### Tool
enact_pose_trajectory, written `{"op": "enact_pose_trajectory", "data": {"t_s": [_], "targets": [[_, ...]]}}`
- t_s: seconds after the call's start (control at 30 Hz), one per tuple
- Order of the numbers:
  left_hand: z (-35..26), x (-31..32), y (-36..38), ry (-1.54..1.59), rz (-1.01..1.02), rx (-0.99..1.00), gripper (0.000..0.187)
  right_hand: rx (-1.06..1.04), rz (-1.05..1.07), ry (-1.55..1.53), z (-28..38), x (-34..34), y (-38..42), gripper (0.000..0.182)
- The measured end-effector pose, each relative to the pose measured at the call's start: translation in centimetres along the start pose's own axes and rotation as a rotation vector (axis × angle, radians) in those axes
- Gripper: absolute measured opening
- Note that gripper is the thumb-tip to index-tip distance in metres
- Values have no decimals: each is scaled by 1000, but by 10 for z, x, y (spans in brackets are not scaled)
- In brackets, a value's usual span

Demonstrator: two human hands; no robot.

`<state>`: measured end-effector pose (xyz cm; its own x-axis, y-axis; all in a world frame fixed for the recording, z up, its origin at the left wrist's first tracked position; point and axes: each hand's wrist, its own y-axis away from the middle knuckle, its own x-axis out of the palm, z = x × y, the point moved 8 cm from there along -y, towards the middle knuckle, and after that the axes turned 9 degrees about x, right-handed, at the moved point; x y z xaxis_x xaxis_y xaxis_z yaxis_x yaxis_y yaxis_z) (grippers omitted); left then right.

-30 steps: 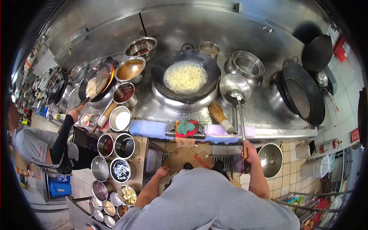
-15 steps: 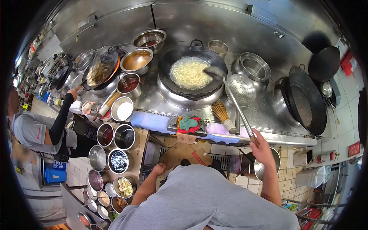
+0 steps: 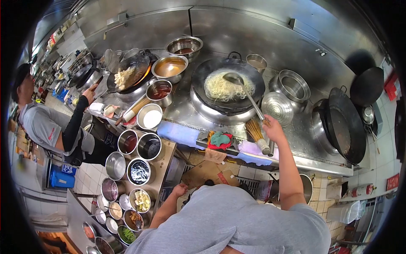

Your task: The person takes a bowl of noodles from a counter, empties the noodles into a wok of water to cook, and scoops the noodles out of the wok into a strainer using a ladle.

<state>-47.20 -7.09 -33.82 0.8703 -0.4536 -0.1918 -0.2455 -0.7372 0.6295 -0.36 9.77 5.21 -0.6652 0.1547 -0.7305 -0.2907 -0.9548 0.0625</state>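
Observation:
My right hand [image 3: 274, 128] is wrapped round the long handle of a ladle [image 3: 252, 100]. The ladle's bowl rests among pale noodles [image 3: 224, 89] in steaming water, inside a black wok [image 3: 249, 70] on the stove. Just below that hand lie a bamboo wok brush [image 3: 254, 131] and the perforated strainer [image 3: 278, 109], whose handle runs beside the brush. Hanging low by my side, my left hand [image 3: 180, 189] has its fingers curled in, with nothing visible in them. It is nearest the edge of the ingredient counter [image 3: 167, 158].
At left, another person [image 3: 57, 127] tosses food in a second wok [image 3: 111, 80] over flame. Steel bowls of sauce [image 3: 170, 67] stand between the woks. Several ingredient pots [image 3: 138, 171] crowd the left counter. More black woks [image 3: 347, 127] lean at right; coloured cloths [image 3: 220, 139] lie on the stove's front edge.
My right hand has moved forward and up with the ladle, whose bowl has shifted from the wok's right side into the noodles' middle. Food rises from the other person's wok. My view has shifted.

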Motion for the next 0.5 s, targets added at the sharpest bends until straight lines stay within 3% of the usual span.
{"op": "enact_pose_trajectory", "data": {"t_s": [0.03,0.07,0.13,0.17,0.2,0.27,0.3,0.33,0.37,0.4,0.5], "targets": [[6,0,-2,41,-18,-8,25,209,101,-165,-10,8,-7,43],[11,1,-1,83,-35,-16,25,202,108,-161,-20,21,-23,43],[14,3,14,113,-70,-22,24,-7,-170,-164,-47,41,-62,44],[16,2,20,133,-100,-25,23,-62,-304,-15,-36,46,-63,43],[25,3,22,135,-100,-24,23,-64,-304,-15,-36,60,-69,43],[47,5,25,-50,-23,-77,21,138,-253,-136,-50,85,-83,47],[53,3,28,-51,-21,-73,21,232,-169,-355,-36,88,-73,34],[46,2,30,-263,12,91,21,233,-173,-354,-17,71,-61,34],[36,5,32,-474,45,256,22,366,80,-751,-3,73,-50,24],[33,6,36,-474,48,256,22,493,346,-1142,13,81,-37,15],[22,-3,46,-474,-110,198,24,479,410,-1303,4,72,-24,9]]}}
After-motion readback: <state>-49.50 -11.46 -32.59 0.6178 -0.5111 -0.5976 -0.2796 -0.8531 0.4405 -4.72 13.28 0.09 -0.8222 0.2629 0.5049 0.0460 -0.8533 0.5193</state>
